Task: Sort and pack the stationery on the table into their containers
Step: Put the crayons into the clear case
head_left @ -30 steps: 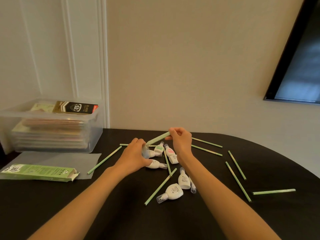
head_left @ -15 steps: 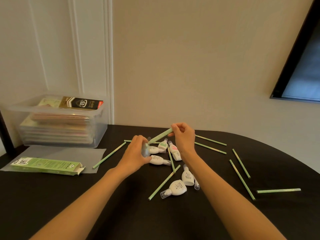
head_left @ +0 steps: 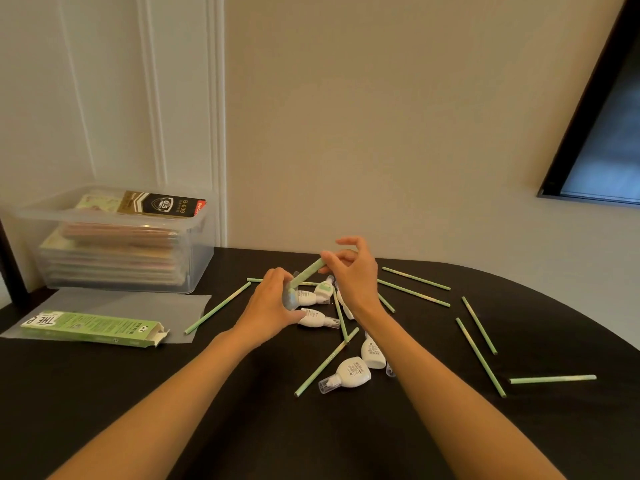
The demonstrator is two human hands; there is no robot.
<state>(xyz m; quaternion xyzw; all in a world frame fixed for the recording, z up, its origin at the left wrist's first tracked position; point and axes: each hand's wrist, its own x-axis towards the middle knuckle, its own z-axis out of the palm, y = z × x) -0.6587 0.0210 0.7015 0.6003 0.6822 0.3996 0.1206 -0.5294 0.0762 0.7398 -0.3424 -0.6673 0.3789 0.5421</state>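
Note:
Several thin green pencils (head_left: 481, 356) lie scattered over the black table (head_left: 104, 393), with several white correction-tape dispensers (head_left: 349, 375) among them. My left hand (head_left: 272, 299) grips the lower end of a small bundle of green pencils (head_left: 306, 270), where a clear wrapper shows. My right hand (head_left: 349, 268) pinches the bundle's upper end between thumb and fingers, index finger raised. The bundle is tilted, above the dispensers at the table's middle. An open green pencil box (head_left: 93, 329) lies flat at the left.
A clear plastic bin (head_left: 114, 244) with stacked packets and a black-and-gold box stands at the back left against the wall. A translucent sheet (head_left: 114, 303) lies under the green box. The table's curved edge runs along the right.
Both hands stay on the tilted pencil bundle. My right hand's fingers have loosened and the index finger has lifted. The camera has shifted slightly.

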